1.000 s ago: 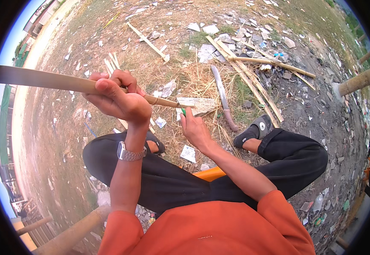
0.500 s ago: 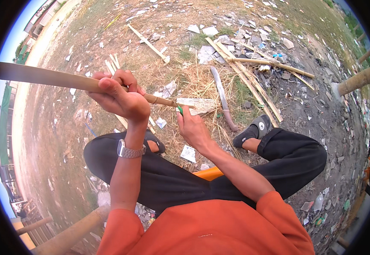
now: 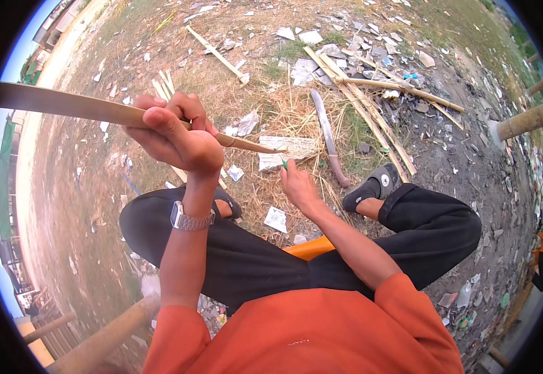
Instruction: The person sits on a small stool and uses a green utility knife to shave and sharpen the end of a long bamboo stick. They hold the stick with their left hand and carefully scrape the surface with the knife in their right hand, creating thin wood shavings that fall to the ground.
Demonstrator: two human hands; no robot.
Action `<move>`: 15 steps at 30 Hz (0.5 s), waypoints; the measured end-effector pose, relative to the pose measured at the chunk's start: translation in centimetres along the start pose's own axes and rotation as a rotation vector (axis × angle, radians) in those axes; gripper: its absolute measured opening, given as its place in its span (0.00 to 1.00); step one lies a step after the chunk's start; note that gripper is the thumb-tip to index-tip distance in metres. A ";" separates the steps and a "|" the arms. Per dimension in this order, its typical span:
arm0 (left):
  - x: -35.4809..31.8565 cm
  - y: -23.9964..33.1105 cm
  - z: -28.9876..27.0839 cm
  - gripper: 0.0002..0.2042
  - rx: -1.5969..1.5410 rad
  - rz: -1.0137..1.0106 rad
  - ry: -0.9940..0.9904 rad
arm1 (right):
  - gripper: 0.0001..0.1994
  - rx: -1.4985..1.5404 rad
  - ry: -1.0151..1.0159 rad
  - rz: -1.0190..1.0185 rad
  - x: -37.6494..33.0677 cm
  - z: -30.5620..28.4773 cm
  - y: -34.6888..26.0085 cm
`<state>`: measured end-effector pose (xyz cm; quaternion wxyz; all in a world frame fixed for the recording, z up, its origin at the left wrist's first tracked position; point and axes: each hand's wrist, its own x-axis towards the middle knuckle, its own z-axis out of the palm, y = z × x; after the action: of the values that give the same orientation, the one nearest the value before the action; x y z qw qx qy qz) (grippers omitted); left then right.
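Bamboo strip (image 3: 78,101), one, long and tan, ringed by a node near its narrow end; held raised in front of the person, its broad end carried out to the left rim of the view, its narrow end seen over a pale wooden block (image 3: 302,146) set on the ground, contact with which cannot be told; left hand (image 3: 184,138), in which the strip is grasped between thumb and curled fingers; wristwatch (image 3: 193,221), metal-banded, worn at the left wrist; right hand (image 3: 299,187), clenched round a small green tool (image 3: 285,163), mostly hidden by the fingers and held just beside the strip's narrow end.

Machete (image 3: 325,128), one, laid to the right of the block, its brown handle pointed toward the person; split slats (image 3: 371,118), several, laid beyond and to the right of the machete, crossed by a round stick (image 3: 418,93); paper scrap (image 3: 276,219), white, laid between the feet; orange seat (image 3: 312,248), partly seen between dark trousers (image 3: 421,224); scattered rubbish, strewn around.
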<state>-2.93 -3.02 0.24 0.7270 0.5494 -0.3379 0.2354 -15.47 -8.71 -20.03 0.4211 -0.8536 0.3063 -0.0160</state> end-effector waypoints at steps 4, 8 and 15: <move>0.2 -0.1 0.3 0.19 -0.012 0.027 -0.041 | 0.13 0.080 0.058 -0.114 0.4 0.0 -1.6; 0.1 0.0 0.7 0.20 -0.030 0.017 -0.037 | 0.13 -0.006 0.060 0.014 0.8 2.1 3.3; 0.0 0.2 0.1 0.20 -0.012 0.034 -0.041 | 0.13 -0.060 -0.018 0.008 1.5 1.4 1.3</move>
<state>-3.08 -3.04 0.33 0.7191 0.5440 -0.3636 0.2341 -14.53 -9.12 -22.26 0.3981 -0.8647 0.3062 0.0023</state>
